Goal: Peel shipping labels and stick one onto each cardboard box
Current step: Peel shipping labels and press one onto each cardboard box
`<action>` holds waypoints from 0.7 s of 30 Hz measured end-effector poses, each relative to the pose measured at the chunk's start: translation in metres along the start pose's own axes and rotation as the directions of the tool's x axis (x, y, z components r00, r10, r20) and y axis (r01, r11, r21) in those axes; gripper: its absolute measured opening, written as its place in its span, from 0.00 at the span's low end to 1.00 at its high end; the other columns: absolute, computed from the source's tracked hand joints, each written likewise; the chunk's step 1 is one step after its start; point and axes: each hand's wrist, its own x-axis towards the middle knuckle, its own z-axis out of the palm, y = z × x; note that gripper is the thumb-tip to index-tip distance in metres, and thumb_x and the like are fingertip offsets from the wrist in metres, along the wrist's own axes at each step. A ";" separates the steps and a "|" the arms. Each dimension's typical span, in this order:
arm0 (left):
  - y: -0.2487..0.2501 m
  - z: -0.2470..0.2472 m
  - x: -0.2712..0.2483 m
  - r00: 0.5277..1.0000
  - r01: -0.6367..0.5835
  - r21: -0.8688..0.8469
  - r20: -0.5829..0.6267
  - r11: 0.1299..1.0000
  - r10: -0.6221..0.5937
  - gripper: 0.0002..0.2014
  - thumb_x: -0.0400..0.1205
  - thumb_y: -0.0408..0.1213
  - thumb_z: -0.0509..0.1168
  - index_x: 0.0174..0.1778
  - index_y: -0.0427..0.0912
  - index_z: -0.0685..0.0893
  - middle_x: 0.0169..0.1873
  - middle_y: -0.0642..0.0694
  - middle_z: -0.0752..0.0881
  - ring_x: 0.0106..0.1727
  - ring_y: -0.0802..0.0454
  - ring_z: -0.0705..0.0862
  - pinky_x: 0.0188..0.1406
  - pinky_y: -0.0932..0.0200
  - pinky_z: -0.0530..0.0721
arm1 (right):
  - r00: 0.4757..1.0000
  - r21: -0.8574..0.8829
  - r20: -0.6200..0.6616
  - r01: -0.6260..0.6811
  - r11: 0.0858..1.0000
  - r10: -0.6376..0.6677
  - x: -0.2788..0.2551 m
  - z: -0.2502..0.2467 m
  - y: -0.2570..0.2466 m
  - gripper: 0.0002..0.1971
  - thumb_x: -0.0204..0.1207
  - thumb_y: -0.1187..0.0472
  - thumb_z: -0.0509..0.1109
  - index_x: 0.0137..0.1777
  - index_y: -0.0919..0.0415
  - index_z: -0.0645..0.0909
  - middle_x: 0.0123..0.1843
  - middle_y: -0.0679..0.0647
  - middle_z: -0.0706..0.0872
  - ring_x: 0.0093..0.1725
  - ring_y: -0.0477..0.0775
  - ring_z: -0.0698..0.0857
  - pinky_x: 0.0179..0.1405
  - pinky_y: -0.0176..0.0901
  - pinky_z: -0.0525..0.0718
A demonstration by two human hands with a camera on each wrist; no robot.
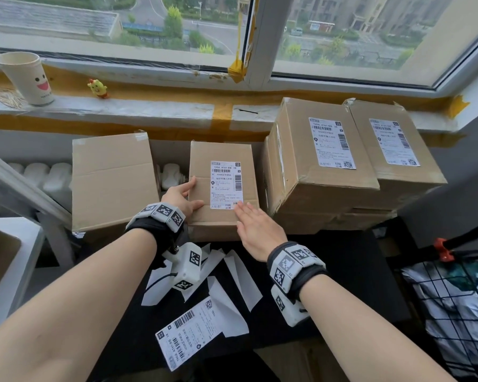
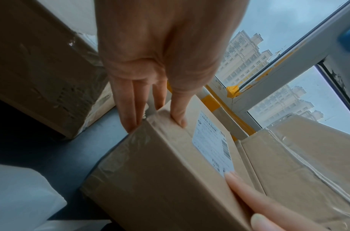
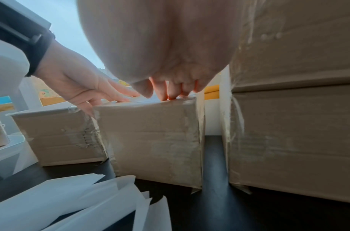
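A middle cardboard box (image 1: 221, 216) stands on the black table with a white shipping label (image 1: 226, 184) on its top. My left hand (image 1: 189, 193) rests flat against the box's left edge, one digit on top and straight fingers (image 2: 128, 112) down the side. My right hand (image 1: 249, 216) lies flat, and its fingertips (image 2: 235, 178) press the label's (image 2: 211, 148) near right corner. An unlabelled box (image 1: 111, 180) stands to the left. Stacked boxes on the right (image 1: 323, 188) carry labels (image 1: 331, 143). A printed label sheet (image 1: 193, 334) lies near me, partly peeled.
White backing papers (image 1: 232, 274) are scattered on the black table (image 1: 342, 266) between my wrists. A paper cup (image 1: 25, 78) and a yellow toy (image 1: 97, 88) sit on the windowsill. A wire basket with bags (image 1: 458, 307) stands at the right, and a white shelf (image 1: 11, 257) at the left.
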 end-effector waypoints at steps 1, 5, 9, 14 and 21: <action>0.000 0.000 0.000 1.000 0.002 -0.015 0.002 1.000 -0.002 0.35 0.75 0.37 0.73 0.76 0.60 0.68 0.67 0.46 0.82 0.64 0.46 0.82 0.67 0.48 0.80 | 1.000 0.010 0.001 -0.015 1.000 0.015 -0.001 -0.001 0.002 0.25 0.87 0.57 0.43 0.83 0.59 0.49 0.86 0.52 0.50 0.84 0.47 0.49 0.82 0.40 0.44; 0.000 0.001 0.001 1.000 0.015 -0.060 0.010 0.998 -0.014 0.35 0.75 0.35 0.73 0.75 0.60 0.69 0.66 0.46 0.82 0.63 0.46 0.82 0.65 0.45 0.81 | 0.998 0.133 -0.009 -0.053 0.990 0.054 -0.005 -0.003 0.000 0.25 0.87 0.58 0.43 0.83 0.60 0.50 0.85 0.52 0.51 0.84 0.47 0.50 0.80 0.37 0.45; 0.000 0.002 0.000 0.999 0.031 -0.084 0.024 0.996 -0.029 0.35 0.75 0.34 0.73 0.76 0.60 0.68 0.66 0.46 0.82 0.63 0.45 0.82 0.66 0.44 0.80 | 0.997 0.196 -0.008 -0.077 0.978 0.080 -0.011 -0.008 -0.004 0.25 0.87 0.59 0.43 0.83 0.62 0.49 0.86 0.52 0.49 0.84 0.45 0.48 0.76 0.31 0.42; -0.001 0.000 0.003 0.999 0.018 -0.030 0.028 0.999 -0.017 0.36 0.75 0.36 0.73 0.76 0.60 0.66 0.67 0.47 0.82 0.63 0.46 0.82 0.66 0.44 0.80 | 0.997 0.052 0.013 -0.072 0.996 0.071 0.004 -0.005 -0.001 0.26 0.87 0.56 0.42 0.83 0.62 0.47 0.86 0.53 0.48 0.84 0.49 0.48 0.84 0.43 0.45; -0.007 0.001 0.006 1.000 -0.013 0.023 0.015 1.000 0.013 0.35 0.75 0.39 0.73 0.76 0.62 0.66 0.68 0.46 0.81 0.65 0.47 0.81 0.66 0.48 0.80 | 0.993 0.025 0.060 -0.099 0.995 0.097 0.054 -0.026 -0.002 0.27 0.86 0.56 0.42 0.83 0.64 0.45 0.86 0.57 0.46 0.85 0.53 0.48 0.84 0.46 0.46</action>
